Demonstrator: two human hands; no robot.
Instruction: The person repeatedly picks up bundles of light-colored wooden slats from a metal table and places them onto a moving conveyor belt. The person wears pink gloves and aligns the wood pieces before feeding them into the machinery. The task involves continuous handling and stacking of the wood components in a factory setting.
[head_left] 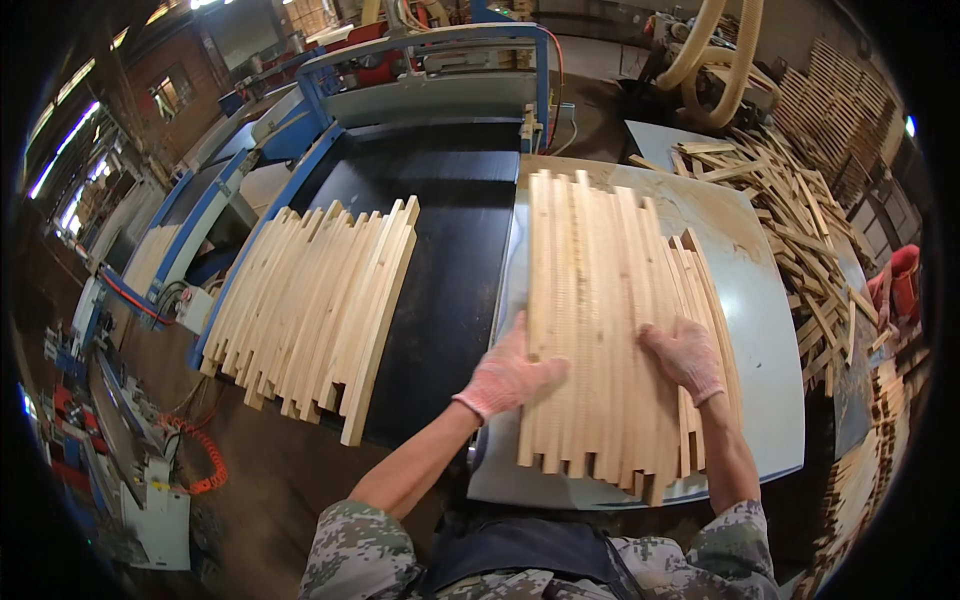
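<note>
Pale wooden strips [590, 320] lie side by side in a bundle over the light sheet-topped table, their ends uneven. My left hand [512, 372], in a pinkish-white work glove, grips the bundle's left edge with the thumb over the top. On the right side of the bundle, my right hand [686, 358], gloved alike, presses inward with its fingers on the strips. More strips [690, 275] show beside and partly beneath the bundle on the right. To the left, another row of wooden strips [310, 300] rests on the black conveyor belt [455, 260].
A blue-framed machine [425, 45] spans the belt's far end. The table [765, 340] adjoins the belt. Loose sticks [800, 220] are heaped to the right, below beige hoses [735, 70]. An orange coiled hose [212, 455] hangs at lower left.
</note>
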